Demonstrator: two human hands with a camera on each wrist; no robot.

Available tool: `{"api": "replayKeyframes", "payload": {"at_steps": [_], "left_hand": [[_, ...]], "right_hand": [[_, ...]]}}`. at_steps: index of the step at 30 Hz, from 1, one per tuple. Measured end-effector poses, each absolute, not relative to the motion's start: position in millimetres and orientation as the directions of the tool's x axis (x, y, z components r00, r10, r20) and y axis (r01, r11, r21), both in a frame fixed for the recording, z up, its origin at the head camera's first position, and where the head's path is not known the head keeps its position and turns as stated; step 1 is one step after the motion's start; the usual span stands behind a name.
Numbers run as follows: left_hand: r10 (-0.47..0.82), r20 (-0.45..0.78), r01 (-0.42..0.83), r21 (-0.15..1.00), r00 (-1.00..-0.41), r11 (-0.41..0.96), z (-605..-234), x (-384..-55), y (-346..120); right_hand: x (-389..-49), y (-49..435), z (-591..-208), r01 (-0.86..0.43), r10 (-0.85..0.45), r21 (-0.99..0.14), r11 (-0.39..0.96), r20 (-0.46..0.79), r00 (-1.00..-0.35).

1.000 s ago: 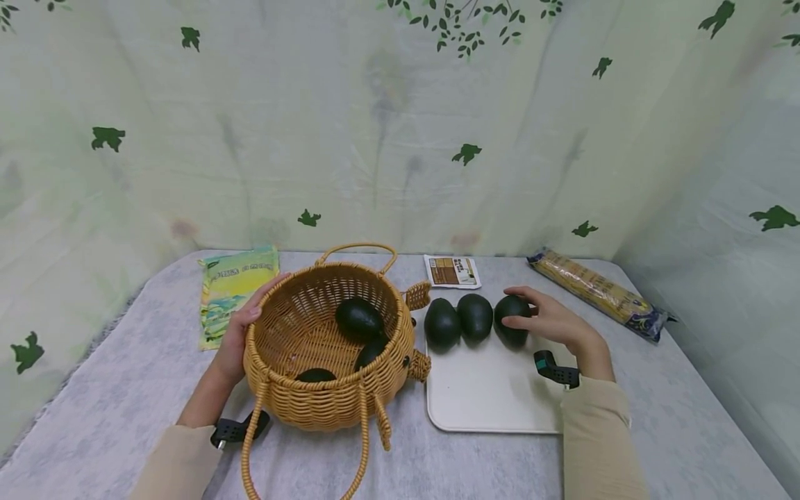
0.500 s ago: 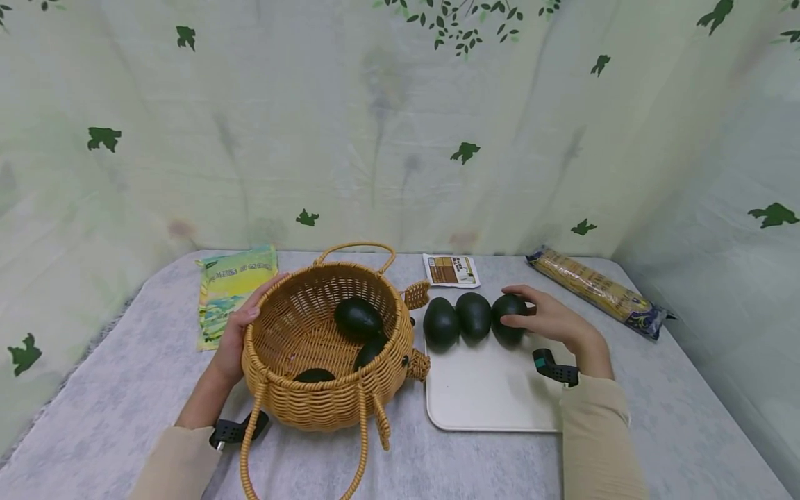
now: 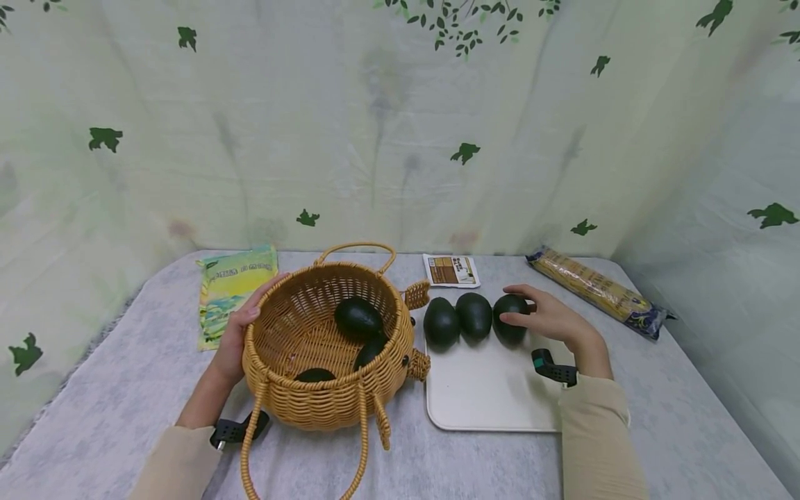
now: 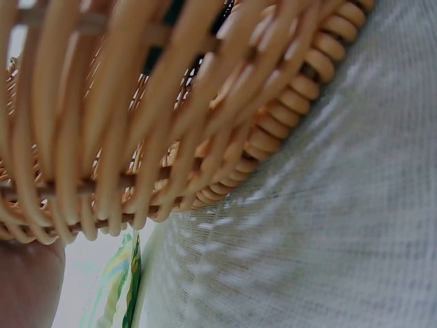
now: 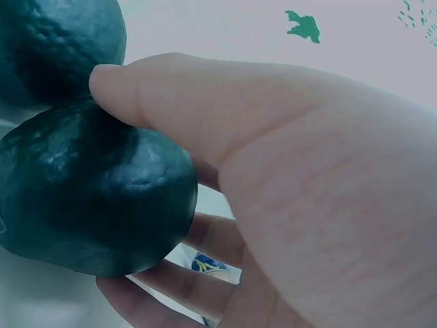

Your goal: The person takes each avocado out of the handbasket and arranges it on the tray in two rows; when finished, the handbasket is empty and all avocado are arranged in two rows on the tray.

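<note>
Pretty much nothing's moved since half a second ago. Right hand (image 3: 550,319) has its thumb and fingers curled round the end avocado (image 3: 509,336), which sits between thumb and fingers at the white tray's (image 3: 494,399) far end, two more avocados (image 3: 473,317) lined up just left of it. Left hand (image 3: 235,340) touches the wicker basket's (image 3: 312,410) outer side; fingers partly hidden, can't tell its grip.

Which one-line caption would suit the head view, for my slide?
Left hand against a wicker basket of avocados, right hand gripping another avocado at a white tray.
</note>
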State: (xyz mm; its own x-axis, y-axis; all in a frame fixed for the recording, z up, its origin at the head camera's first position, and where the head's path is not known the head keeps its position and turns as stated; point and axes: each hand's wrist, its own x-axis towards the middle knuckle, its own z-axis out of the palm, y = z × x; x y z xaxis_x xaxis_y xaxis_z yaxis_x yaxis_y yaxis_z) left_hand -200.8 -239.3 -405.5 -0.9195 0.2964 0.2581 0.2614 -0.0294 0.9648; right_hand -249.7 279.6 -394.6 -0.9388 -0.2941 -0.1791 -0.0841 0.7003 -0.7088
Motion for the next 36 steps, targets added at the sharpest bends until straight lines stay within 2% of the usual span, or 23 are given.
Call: {"api": "replayKeyframes", "payload": {"at_steps": [27,36], "left_hand": [[0.298,0.252,0.258,0.966,-0.920,-0.022,-406.4,-201.8,-239.8],[0.295,0.245,0.251,0.968,-0.924,-0.016,-406.6,-202.2,-239.9]], "right_hand": [[-251.3,275.7,-393.6,-0.089,-0.299,-0.691,0.717,-0.189,-0.935],[-250.8,274.7,-391.5,-0.118,-0.294,-0.695,0.709,-0.139,-0.946]]}}
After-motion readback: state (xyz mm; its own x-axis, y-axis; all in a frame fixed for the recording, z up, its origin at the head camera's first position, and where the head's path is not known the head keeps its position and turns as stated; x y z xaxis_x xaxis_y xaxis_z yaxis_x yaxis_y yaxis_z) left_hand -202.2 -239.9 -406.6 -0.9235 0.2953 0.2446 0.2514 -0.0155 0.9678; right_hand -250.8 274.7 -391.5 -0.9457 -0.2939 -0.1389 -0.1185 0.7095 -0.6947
